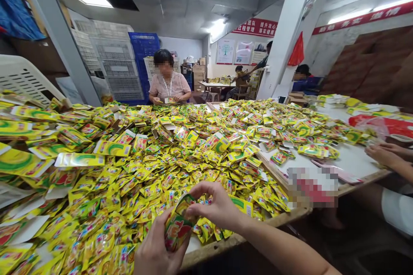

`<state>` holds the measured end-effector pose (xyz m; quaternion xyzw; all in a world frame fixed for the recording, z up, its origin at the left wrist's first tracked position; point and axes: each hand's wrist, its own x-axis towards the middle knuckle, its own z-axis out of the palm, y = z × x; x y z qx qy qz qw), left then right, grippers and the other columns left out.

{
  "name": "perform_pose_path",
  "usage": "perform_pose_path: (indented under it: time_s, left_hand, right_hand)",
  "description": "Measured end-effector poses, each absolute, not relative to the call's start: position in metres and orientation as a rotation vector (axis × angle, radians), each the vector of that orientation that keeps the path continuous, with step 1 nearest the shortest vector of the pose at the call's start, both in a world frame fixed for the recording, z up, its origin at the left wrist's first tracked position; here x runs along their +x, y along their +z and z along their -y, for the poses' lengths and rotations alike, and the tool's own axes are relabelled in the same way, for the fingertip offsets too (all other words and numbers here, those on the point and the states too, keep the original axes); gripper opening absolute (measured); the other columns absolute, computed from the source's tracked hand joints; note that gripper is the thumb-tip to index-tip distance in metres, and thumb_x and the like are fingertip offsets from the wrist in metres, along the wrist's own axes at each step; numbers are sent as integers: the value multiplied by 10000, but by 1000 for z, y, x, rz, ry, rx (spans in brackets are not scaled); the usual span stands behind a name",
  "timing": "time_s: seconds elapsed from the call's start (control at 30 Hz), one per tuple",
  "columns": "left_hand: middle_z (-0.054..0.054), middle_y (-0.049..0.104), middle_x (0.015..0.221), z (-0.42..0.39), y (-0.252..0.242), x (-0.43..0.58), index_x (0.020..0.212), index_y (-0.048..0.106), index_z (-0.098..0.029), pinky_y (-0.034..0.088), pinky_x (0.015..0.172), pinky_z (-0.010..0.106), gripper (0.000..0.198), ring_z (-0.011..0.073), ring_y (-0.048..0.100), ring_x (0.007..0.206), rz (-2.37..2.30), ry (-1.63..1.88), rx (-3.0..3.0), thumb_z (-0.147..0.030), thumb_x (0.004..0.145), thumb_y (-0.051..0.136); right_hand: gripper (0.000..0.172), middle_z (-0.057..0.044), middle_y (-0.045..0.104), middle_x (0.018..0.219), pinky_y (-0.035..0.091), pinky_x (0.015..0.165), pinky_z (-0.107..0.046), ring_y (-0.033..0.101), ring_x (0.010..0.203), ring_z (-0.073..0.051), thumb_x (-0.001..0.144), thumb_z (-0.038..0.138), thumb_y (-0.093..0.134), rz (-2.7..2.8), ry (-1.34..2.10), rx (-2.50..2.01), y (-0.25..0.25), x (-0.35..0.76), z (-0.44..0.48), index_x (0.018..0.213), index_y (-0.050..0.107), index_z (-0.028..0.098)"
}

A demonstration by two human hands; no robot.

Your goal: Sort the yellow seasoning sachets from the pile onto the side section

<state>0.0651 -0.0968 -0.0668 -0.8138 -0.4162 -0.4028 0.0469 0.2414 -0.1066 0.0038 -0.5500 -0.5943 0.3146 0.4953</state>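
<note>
A small printed box (177,228), green with red and white lettering, sits tilted in my left hand (158,240), the fingers and thumb wrapped round its sides. At the box's upper end, my right hand (216,207) pinches with thumb and forefinger. Whether a flap or a sachet is between those fingertips, I cannot make out. Beneath and beyond both hands spreads a deep heap of yellow sachets (142,200). Flat yellow-and-green cartons (80,160) lie over the sachets on the left, some with white flaps showing.
Across the table a person (169,84) handles a carton. On the right, a co-worker's hands (383,154) rest near the white tabletop (361,165), where a pink phone-like item (337,172) lies. The wooden table edge (222,245) runs close below me. A white crate (26,77) stands left.
</note>
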Motion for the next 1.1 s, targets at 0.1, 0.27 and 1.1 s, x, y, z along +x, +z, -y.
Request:
perform_pose_path:
  time_s: [0.1,0.27,1.1]
  left_hand:
    - [72,705,967,101,-67,70,1168,441,-230,539,637,287,413,231,700,780,1363,-1300,-2473,-499,855,469]
    - [79,703,968,106,-72,75,1150,455,-222,534,628,296,440,237,699,776,1475,-1323,-2451,-554,863,421]
    - [87,620,1104,97,-37,80,1163,496,-199,501,871,390,569,246,602,1021,1705,-1488,-2763,-322,662,734]
  right_hand:
    - [228,-21,659,761,446,782,-344,591,809,-198,602,301,819,1428,532,-1364,0,237,114,789,719,219]
    - [196,-77,674,913,402,891,-413,580,992,-257,609,335,822,1436,557,-1409,-11,229,117,702,709,205]
    - [370,-31,724,749,530,732,-321,672,710,-184,631,475,759,1106,1341,-1155,-20,237,106,819,684,167]
